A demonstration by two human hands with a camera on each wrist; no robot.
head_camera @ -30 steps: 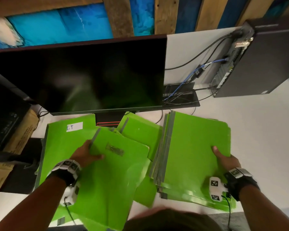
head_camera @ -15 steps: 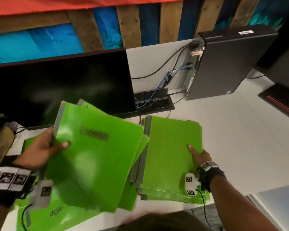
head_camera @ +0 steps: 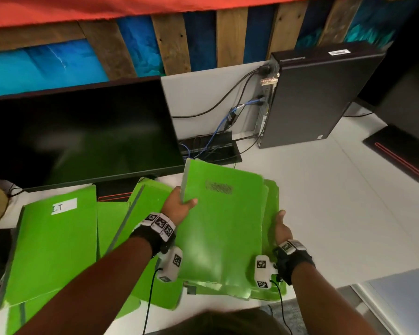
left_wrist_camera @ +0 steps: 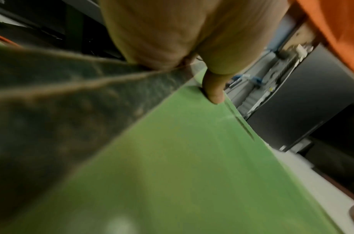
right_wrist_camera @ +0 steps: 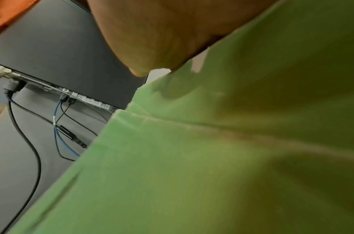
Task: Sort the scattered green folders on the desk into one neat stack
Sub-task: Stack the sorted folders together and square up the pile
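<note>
I hold one green folder (head_camera: 221, 228) over the stack (head_camera: 272, 238) on the white table (head_camera: 336, 213).

My left hand (head_camera: 177, 209) pinches the folder's spine edge, thumb on the cover and fingers beneath; the left wrist view shows the thumb (left_wrist_camera: 214, 90) pressed on green card. My right hand (head_camera: 279, 228) lies along the stack's 3 o'clock edge, thumb up; whether that grip closes on anything I cannot tell, as the right wrist view shows only palm against green. At 9 o'clock, more folders lie scattered and overlapping, one with a white label (head_camera: 64, 206), in front of a dark monitor (head_camera: 82, 136). A black computer tower (head_camera: 307, 97) stands at 1 o'clock with its cables (head_camera: 228, 117).
</note>
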